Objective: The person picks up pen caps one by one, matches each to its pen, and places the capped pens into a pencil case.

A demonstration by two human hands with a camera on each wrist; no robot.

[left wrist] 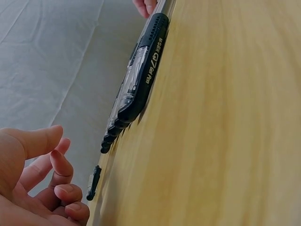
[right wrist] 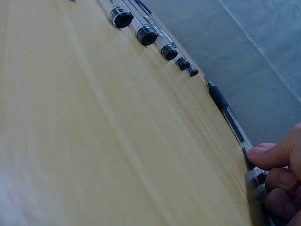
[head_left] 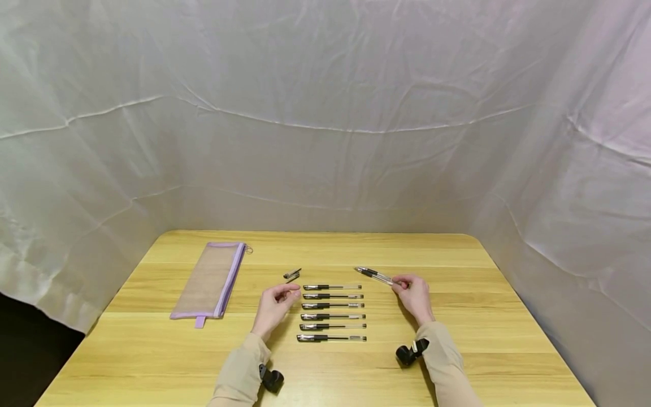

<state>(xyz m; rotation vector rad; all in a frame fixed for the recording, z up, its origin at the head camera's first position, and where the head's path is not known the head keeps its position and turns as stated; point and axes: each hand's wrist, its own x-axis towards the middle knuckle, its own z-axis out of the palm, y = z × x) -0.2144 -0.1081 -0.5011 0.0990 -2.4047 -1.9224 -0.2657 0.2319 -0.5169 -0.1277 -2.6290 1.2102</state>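
In the head view my right hand (head_left: 414, 294) pinches the rear end of an uncapped gel pen (head_left: 373, 275), its bare tip pointing left and away. The right wrist view shows thumb and finger on that pen's clear barrel (right wrist: 233, 125). My left hand (head_left: 276, 308) hovers with loosely bent fingers and holds nothing, close to the black pen caps (head_left: 292, 276) on the table. Between my hands, several capped black gel pens (head_left: 330, 316) lie in a neat column, caps to the left. One shows large in the left wrist view, a gel pen (left wrist: 146, 70) with printed lettering.
A mesh pouch (head_left: 208, 282) with purple edging and a zipper lies flat on the left. The wooden table (head_left: 483, 316) has rounded far corners. Pale hanging cloth (head_left: 325, 169) encloses its back and sides.
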